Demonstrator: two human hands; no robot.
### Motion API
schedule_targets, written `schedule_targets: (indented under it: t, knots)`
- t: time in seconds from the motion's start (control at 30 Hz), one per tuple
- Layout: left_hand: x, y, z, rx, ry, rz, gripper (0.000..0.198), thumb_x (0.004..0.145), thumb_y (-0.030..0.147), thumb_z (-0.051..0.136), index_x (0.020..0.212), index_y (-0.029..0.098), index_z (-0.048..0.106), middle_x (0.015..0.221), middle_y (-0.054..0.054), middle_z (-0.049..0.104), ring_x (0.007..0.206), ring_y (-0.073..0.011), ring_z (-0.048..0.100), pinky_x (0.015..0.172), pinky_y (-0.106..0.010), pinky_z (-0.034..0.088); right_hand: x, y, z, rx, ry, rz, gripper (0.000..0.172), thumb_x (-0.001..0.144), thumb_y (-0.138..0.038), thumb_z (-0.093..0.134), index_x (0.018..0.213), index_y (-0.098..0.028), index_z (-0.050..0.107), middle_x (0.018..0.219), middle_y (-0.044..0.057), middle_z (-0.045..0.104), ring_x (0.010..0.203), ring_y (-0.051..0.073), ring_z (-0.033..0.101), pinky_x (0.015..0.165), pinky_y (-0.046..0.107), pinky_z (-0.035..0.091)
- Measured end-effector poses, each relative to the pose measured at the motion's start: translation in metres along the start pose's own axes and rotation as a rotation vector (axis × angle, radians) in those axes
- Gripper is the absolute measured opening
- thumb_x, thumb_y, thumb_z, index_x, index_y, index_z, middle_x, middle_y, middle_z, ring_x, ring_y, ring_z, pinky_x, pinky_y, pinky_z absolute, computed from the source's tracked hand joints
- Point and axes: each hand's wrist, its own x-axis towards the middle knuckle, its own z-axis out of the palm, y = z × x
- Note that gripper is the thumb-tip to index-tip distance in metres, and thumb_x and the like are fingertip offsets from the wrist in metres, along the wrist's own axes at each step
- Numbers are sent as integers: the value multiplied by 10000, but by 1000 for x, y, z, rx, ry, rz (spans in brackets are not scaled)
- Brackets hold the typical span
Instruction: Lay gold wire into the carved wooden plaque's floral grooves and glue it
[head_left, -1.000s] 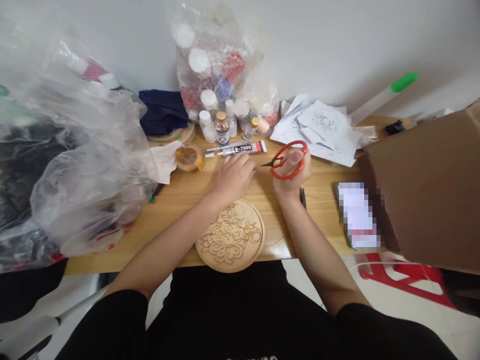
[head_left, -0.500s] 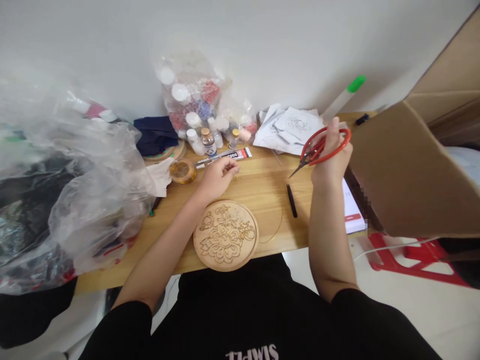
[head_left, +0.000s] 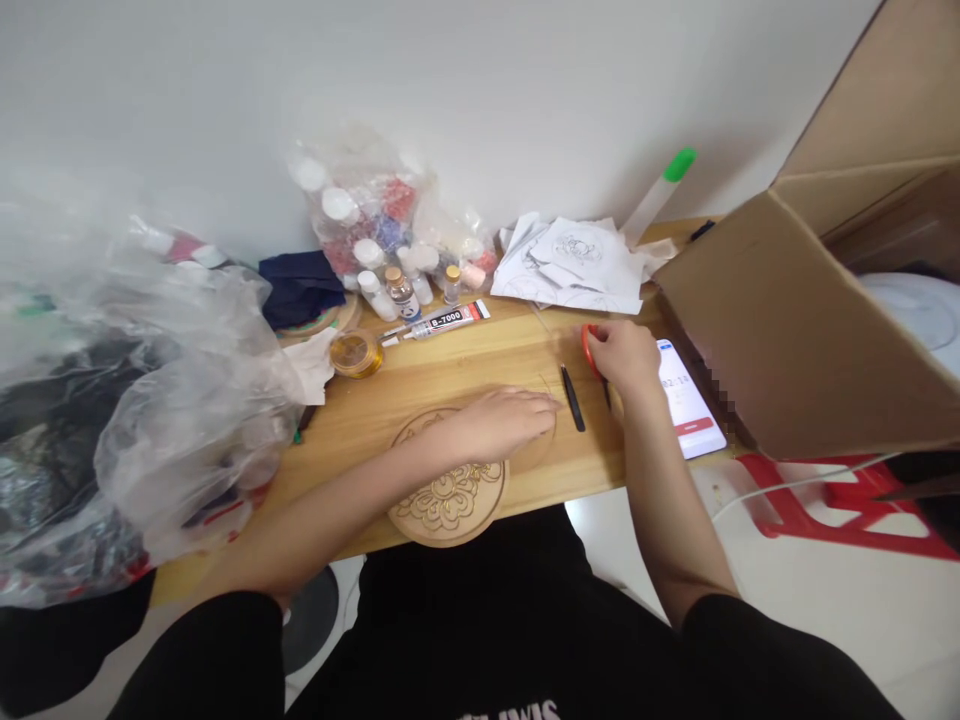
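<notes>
My right hand (head_left: 624, 357) rests on the wooden table (head_left: 465, 365), curled around the red-handled scissors (head_left: 589, 350), which lie mostly hidden under it beside a phone (head_left: 686, 400). My left hand (head_left: 499, 422) lies flat with its fingers stretched toward a black tweezer (head_left: 572, 397), over the upper edge of a round wooden disc with a gold flower pattern (head_left: 448, 490). A thin wire curve shows on the table near the left fingertips.
A B-7000 glue tube (head_left: 442, 320), a gold wire spool (head_left: 354, 353), small bottles (head_left: 401, 290) and a bag of bead jars (head_left: 360, 210) stand at the back. Paper drawings (head_left: 574, 262) lie back right. Large plastic bags (head_left: 135, 400) fill the left; a cardboard box (head_left: 795, 320) crowds the right.
My right hand came down from the air and set the scissors on the table next to the phone. My left hand moved from near the glue tube down and right toward the tweezer.
</notes>
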Motion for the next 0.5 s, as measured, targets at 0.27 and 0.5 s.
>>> schedule_targets:
  t: [0.27,0.5]
  knots:
    - [3,-12,3,59,36,-175,206,942,183,447,1002,102,627,1383,-159,499,1305,-229,470,1086,-390,410,-1,4,10,24,62,1,317,806,-425,481,764,-188,687,770,115,697,742,252,637,552,289,347]
    - [4,-27,-2,151,40,-348,199,930,141,441,1024,103,612,1402,-170,473,1328,-263,435,1075,-445,402,0,5,16,51,67,14,287,774,-455,518,781,-204,658,771,96,690,736,257,632,556,294,356]
